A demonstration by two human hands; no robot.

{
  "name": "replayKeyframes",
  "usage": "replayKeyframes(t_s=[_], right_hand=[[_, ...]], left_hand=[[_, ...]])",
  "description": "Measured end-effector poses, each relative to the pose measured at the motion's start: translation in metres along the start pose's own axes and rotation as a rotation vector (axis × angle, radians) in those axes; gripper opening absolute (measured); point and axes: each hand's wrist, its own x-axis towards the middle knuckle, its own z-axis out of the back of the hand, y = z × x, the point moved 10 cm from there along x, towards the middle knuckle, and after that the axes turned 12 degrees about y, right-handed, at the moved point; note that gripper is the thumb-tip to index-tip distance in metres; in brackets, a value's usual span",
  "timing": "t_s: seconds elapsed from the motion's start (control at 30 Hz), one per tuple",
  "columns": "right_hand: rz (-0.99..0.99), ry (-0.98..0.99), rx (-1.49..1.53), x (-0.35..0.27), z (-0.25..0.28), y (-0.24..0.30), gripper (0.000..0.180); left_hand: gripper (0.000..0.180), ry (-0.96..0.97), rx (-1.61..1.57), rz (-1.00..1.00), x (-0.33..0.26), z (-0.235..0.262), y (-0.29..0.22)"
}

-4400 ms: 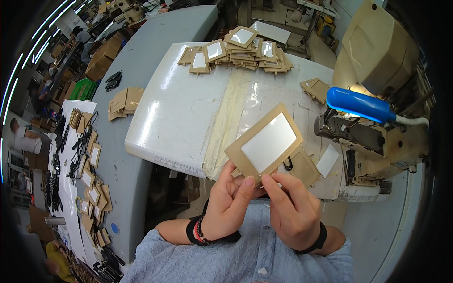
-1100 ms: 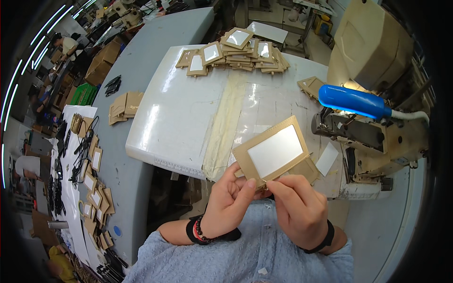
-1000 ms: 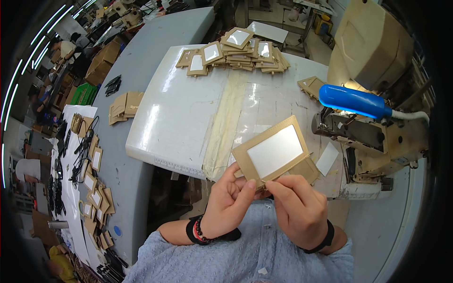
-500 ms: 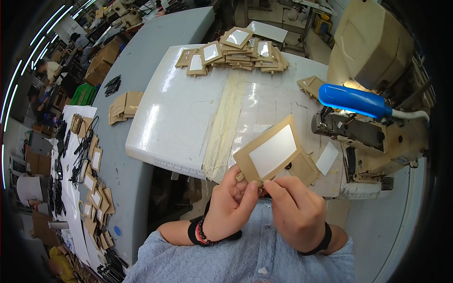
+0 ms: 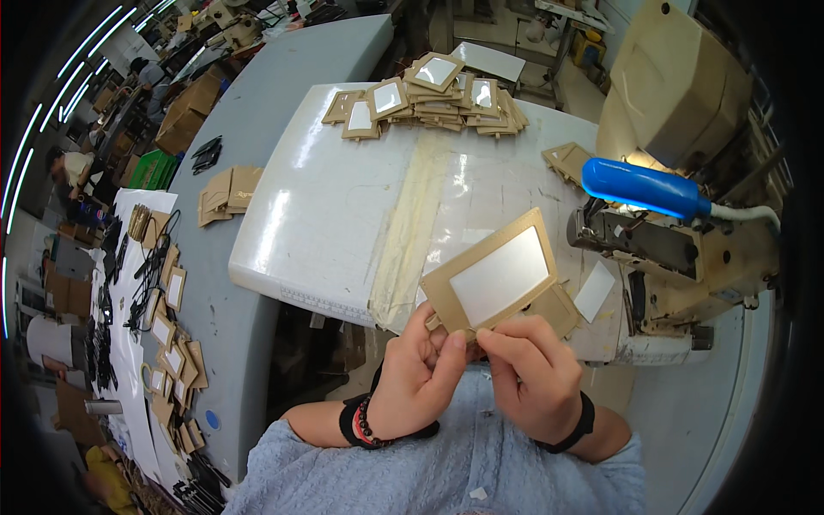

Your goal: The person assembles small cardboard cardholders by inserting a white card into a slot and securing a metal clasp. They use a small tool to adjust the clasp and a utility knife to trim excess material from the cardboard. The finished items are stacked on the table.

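A tan card holder [image 5: 505, 273] with a whitish window is tilted up in front of me. My left hand [image 5: 418, 369] is closed on its lower left corner, thumb near a small tan loop [image 5: 435, 321]. With thumb and forefinger, my right hand [image 5: 536, 373] pinches the lower edge right beside the left thumb; what small part lies between the fingertips is mostly hidden. Behind the held piece, another tan piece [image 5: 558, 311] lies partly covered on the white work surface [image 5: 335, 206].
A sewing machine [image 5: 661, 249] with a blue lamp [image 5: 644, 186] stands at the right. Several similar holders are heaped [image 5: 438, 94] at the far side. A white card [image 5: 594, 290] lies near the machine. On the grey table [image 5: 232, 300] at left are more holders [image 5: 176, 360] and black cords.
The card holder has turned and shifted slightly between my hands. My right hand has moved a little to the left, still pinching at the lower edge.
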Motion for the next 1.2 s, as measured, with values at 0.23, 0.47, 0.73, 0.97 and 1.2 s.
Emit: replayKeyframes(t_s=[0.23,0.47,0.73,0.97,1.2], right_hand=[[0.015,-0.104,0.044,-0.007,0.0,-0.004,0.027],[0.053,0.086,0.046,0.002,-0.002,-0.002,0.026],[-0.089,-0.06,0.104,-0.005,-0.003,-0.01,0.023],[-0.194,0.057,-0.149,-0.008,0.008,-0.001,0.02],[-0.445,-0.211,0.036,-0.02,0.049,-0.052,0.034]], left_hand=[[0.043,0.019,-0.033,0.001,0.002,-0.002,-0.004],[0.04,0.006,0.2,0.037,-0.003,0.005,-0.002],[0.04,-0.008,0.106,0.062,0.002,0.005,0.005],[0.041,-0.006,-0.056,0.145,0.009,0.01,0.014],[0.041,0.025,-0.228,0.229,0.008,0.011,0.021]])
